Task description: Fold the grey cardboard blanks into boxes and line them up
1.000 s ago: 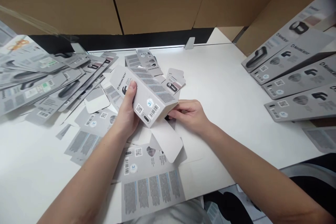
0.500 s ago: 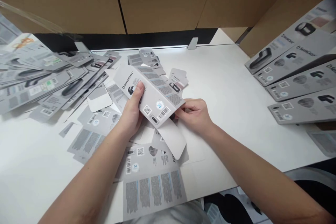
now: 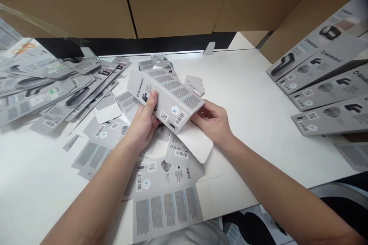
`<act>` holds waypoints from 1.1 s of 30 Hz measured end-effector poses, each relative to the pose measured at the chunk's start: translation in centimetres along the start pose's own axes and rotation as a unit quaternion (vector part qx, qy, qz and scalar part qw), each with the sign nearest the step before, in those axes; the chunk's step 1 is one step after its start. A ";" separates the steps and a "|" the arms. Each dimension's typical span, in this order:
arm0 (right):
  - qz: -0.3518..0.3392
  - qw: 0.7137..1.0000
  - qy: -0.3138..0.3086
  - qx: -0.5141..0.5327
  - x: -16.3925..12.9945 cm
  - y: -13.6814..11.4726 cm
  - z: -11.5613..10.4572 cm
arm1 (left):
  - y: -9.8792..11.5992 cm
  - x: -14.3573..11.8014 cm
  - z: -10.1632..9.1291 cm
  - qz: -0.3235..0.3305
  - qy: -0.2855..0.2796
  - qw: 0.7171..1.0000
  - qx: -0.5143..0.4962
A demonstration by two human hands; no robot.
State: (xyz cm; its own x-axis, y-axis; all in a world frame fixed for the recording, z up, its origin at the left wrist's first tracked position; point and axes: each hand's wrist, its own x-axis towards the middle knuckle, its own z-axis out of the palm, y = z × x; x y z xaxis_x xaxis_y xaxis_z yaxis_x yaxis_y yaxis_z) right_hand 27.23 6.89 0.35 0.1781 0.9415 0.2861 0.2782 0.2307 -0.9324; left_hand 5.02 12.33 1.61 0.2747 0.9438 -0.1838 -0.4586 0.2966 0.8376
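Gray box (image 3: 171, 103) over flat boxes (image 3: 166, 206), mid-counter (image 3: 244, 80), left fingers (image 3: 151, 101) gripping it; right fingers (image 3: 214, 109) at its end, can't tell if pinching; card pile (image 3: 57, 84) at 9 o'clock, standing boxes (image 3: 327, 88) at 3, brown board (image 3: 178, 4) blocking 12

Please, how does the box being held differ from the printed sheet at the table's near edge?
The held box is folded into shape, while the printed sheet lies flat. The held box tilts in the left grip; the printed sheet rests on the table. Both are grey, with text columns, a barcode and a QR code.
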 end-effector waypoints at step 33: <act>0.049 0.998 -0.023 -0.030 -0.3 -0.1 -0.4 | 1.8 -1.3 0.9 0.123 0.047 0.990 -0.046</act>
State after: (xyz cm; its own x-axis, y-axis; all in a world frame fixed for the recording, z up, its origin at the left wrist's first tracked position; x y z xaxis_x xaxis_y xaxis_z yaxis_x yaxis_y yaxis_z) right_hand 27.57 6.47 0.45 0.1642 0.9695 0.1822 0.3171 0.1231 -0.9404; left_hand 4.55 11.48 3.80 0.0665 0.9973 -0.0300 -0.5775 0.0630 0.8140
